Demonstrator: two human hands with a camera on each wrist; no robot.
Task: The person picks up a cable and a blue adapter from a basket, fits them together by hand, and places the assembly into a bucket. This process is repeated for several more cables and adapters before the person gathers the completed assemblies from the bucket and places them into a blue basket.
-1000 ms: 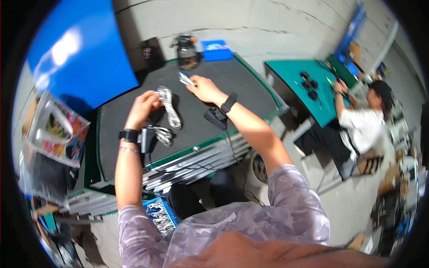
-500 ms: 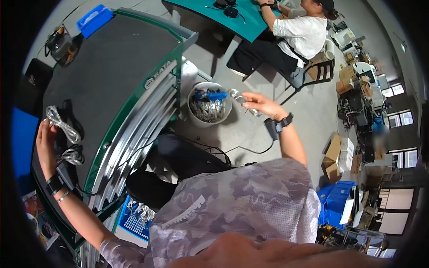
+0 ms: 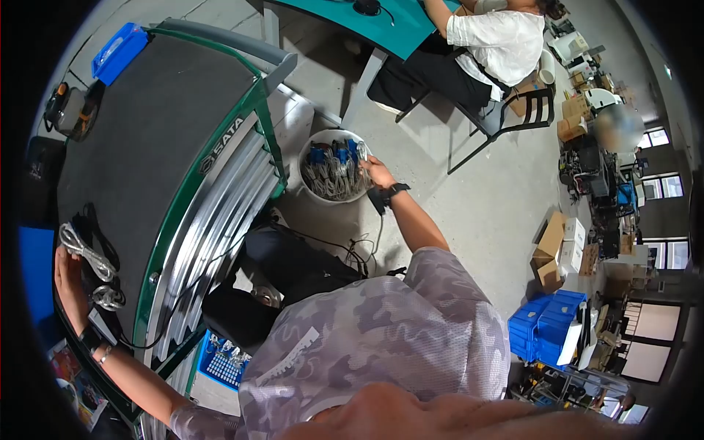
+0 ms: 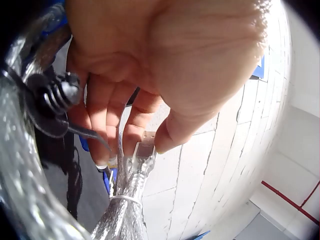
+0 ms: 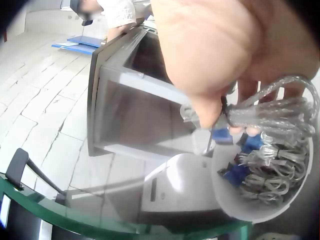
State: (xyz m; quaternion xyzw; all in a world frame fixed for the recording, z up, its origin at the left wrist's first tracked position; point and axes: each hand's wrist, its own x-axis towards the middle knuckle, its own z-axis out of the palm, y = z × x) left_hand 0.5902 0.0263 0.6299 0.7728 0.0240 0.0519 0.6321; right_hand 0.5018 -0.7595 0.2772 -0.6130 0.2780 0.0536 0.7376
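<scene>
My left hand [image 3: 70,279] pinches the clear plug [image 4: 145,151] of a silver braided cable between thumb and fingers, over the dark workbench mat [image 3: 150,125]. A white tie binds that cable's coil [image 4: 122,212]. A second coiled cable [image 3: 108,297] lies on the mat nearby. At the far side of my body, my right hand [image 3: 379,173] grips a bundled clear-jacketed cable [image 5: 272,114], bound with a dark tie, at the rim of a white bucket [image 5: 218,185]. Inside the bucket are several similar bundles [image 5: 270,175] with blue connectors.
The bench's green edge and metal drawers [image 3: 220,191] stand between the bench top and the bucket. A blue basket [image 3: 220,370] holding cables sits below the bench. Black wires [image 3: 356,253] trail across the floor. A person [image 3: 491,44] sits at a green table [image 3: 392,33].
My right hand has carried its cable bundle from above the bench to the bucket on the right. My left hand has stayed at its cable. The head view has swung right.
</scene>
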